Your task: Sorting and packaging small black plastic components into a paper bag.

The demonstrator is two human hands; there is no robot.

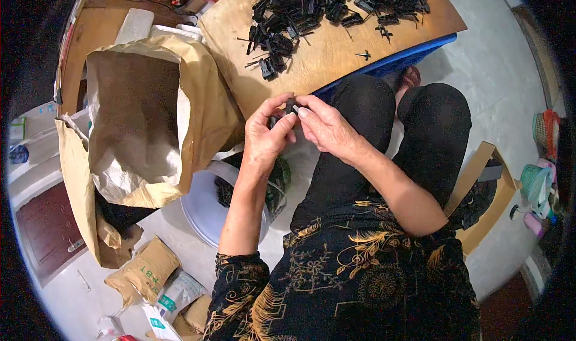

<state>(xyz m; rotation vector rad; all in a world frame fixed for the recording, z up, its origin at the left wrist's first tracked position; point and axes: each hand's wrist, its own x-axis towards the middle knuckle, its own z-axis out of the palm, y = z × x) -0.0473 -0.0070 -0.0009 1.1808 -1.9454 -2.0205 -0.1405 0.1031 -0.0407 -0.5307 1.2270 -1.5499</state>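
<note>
My left hand (pixel 267 134) and my right hand (pixel 329 128) meet in front of my knees, near the table's front edge. Between their fingertips is a small black plastic part (pixel 290 106), pinched from both sides; a pale bit shows on it by the right fingertips, and most of its shape is hidden. Beyond the hands, a heap of black plastic parts (pixel 312 11) with thin stems covers the far side of the wooden tabletop (pixel 324 53). One small dark pointed piece (pixel 363 55) lies apart from the heap, close to the edge.
A large open brown paper sack (pixel 213 95) stands at my left. Below it is a whitish bucket (pixel 195 212) with black pieces inside. Packed bags (pixel 147 269) lie on the floor at lower left. On my right is an open cardboard box (pixel 471 185) holding dark things.
</note>
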